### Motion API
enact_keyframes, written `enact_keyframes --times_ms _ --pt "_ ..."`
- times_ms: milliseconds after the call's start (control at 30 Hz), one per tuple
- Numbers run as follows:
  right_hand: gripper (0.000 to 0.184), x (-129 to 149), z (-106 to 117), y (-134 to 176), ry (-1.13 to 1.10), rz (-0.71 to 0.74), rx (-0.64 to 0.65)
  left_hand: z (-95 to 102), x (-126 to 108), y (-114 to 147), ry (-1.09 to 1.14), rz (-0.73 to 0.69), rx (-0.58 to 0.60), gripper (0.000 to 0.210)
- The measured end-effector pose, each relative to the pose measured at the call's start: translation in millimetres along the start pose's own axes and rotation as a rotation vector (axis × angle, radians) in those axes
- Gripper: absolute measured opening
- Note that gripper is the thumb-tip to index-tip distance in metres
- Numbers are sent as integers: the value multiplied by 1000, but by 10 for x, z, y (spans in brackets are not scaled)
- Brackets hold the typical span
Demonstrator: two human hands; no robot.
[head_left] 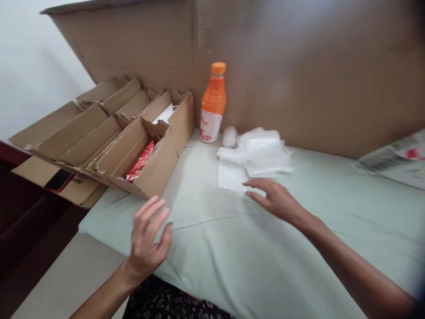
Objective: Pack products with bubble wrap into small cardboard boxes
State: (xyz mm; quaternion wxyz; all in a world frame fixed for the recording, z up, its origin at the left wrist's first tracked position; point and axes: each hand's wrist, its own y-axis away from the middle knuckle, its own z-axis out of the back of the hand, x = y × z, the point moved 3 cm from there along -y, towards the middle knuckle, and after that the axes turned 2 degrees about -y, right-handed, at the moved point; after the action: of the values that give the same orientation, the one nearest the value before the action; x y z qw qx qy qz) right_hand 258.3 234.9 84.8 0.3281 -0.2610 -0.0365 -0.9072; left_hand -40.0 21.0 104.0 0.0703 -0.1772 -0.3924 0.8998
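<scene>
My left hand (148,239) is raised over the near edge of the pale green cloth (199,190), fingers apart, holding nothing. My right hand (274,199) has its thumb and fingers spread at the lower edge of a loose pile of thin white sheets (262,153). Whether its fingertips touch the lowest sheet I cannot tell. A small white roll (229,137) lies at the pile's left. Behind it an orange drink bottle (213,104) with an orange cap stands upright. A thin dark line runs across the cloth between my hands; thread or crease, I cannot tell.
On the left a cardboard box with dividers (166,166) sits tilted, with a red packet (141,161) in one compartment. A dark phone-like object (59,179) lies on cardboard below it. Tall cardboard (315,88) walls the back. A printed plastic bag (395,159) is at right.
</scene>
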Motion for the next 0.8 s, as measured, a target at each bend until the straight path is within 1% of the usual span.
enact_keyframes --times_ms 67,100,167,200,267,300,367,433,467,533,567,600,633,667,733,767,800 --pt "39 11 -321 -161 113 139 63 353 239 116 -147 61 -110 76" --pt "42 -7 -461 -308 175 175 85 476 366 139 -210 80 -162 75" --pt "45 -60 -653 -682 281 166 91 628 617 151 -295 122 -236 71" --pt "44 -78 -693 -870 316 141 77 667 730 152 -318 153 -256 69" --pt "43 -74 -671 -1150 335 116 42 701 911 170 -330 236 -272 67" --pt "43 -55 -614 -1219 327 121 21 706 971 191 -324 274 -279 66" --pt "42 -20 -423 -1210 309 127 -69 697 1034 255 -301 328 -288 68" --pt "41 -38 -169 -1056 322 87 -231 647 1028 332 -262 343 -287 70" --pt "40 -78 -39 -950 349 41 -328 600 1004 371 -236 338 -276 71" --pt "42 -217 169 -738 423 -98 -491 457 928 445 -177 326 -236 71" --pt "45 -305 227 -652 456 -182 -534 364 884 478 -143 323 -209 69" --pt "49 -395 245 -590 478 -266 -539 260 840 508 -102 319 -176 66" --pt "52 -477 219 -557 487 -343 -503 147 799 534 -57 311 -132 61" --pt "55 -544 154 -553 485 -402 -439 30 764 555 -8 295 -74 54" --pt "57 -619 -52 -614 473 -462 -303 -198 719 589 64 248 74 45" --pt "57 -632 -167 -670 472 -467 -260 -296 712 604 78 228 145 44" --pt "57 -636 -272 -732 477 -467 -246 -378 715 619 77 218 200 45"
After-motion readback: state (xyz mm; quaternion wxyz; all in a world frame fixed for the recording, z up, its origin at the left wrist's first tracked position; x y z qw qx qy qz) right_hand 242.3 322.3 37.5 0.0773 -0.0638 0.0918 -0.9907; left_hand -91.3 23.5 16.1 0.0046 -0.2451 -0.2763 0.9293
